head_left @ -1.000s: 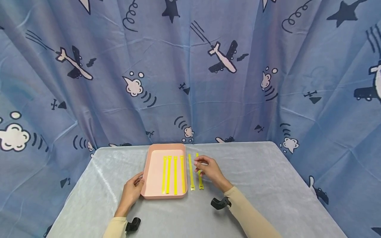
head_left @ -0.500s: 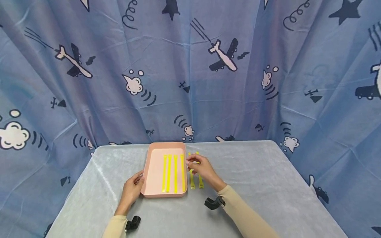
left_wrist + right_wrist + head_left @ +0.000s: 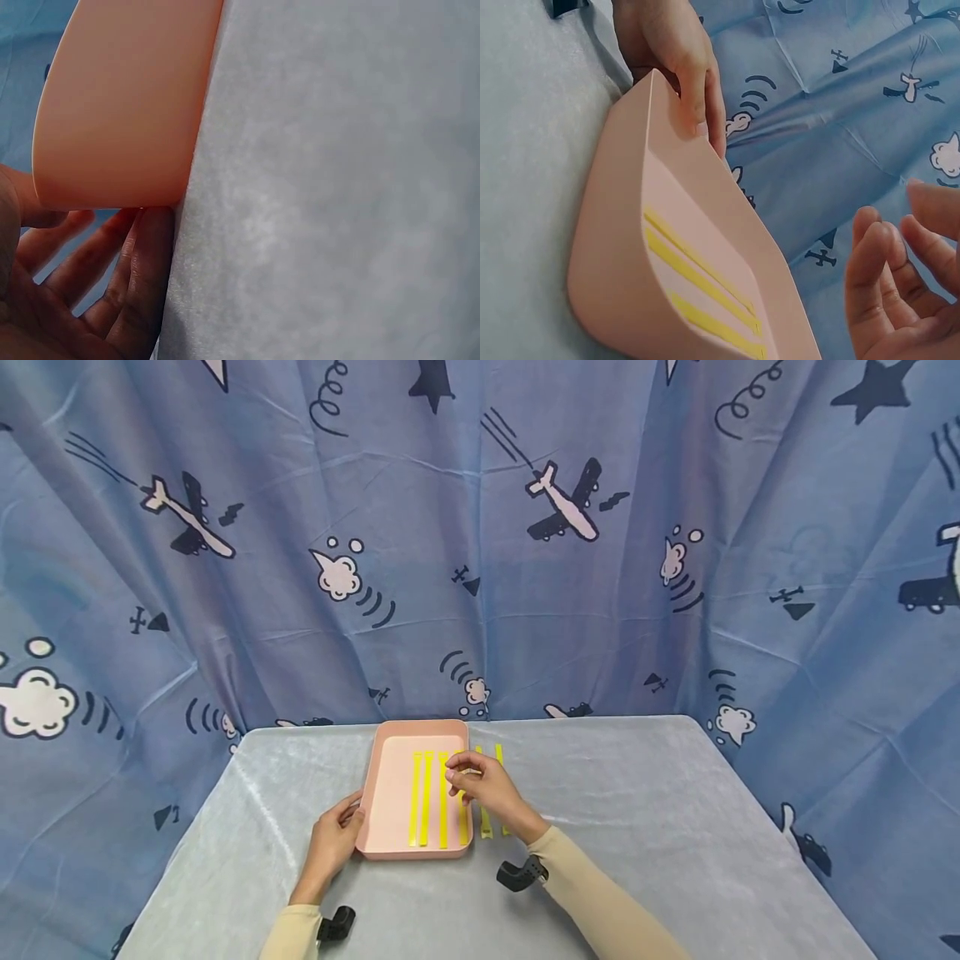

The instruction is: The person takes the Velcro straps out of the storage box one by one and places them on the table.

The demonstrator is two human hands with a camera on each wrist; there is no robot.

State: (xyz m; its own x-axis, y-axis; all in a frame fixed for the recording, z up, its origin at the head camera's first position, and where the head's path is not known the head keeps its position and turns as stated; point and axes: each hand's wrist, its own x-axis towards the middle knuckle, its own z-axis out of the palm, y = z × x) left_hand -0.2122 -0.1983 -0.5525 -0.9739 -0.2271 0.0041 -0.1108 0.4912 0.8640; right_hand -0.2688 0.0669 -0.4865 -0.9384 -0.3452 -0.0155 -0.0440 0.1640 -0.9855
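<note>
My left hand (image 3: 330, 843) holds the pink tray (image 3: 387, 802) at its left side. In the right wrist view, the left thumb lies over the rim of the tray (image 3: 609, 217); the left wrist view shows fingers (image 3: 146, 277) against the outer wall. Several narrow yellow straps (image 3: 426, 802) with wider ends lie lengthwise in the tray's right half. Above that half hovers my right hand (image 3: 487, 787), fingers loosely bent and nothing between them, partly hiding the straps. Two more yellow straps (image 3: 486, 825) lie on the table right of the tray, partly covered by that hand.
A grey cloth-covered table (image 3: 637, 793) extends on both sides of the tray. Behind it hangs a blue curtain (image 3: 420, 635) printed with planes and clouds. Black cameras are strapped to both wrists.
My right hand has moved left, from over the straps on the table to above the tray's right half. The left hand, tray and straps stay in place.
</note>
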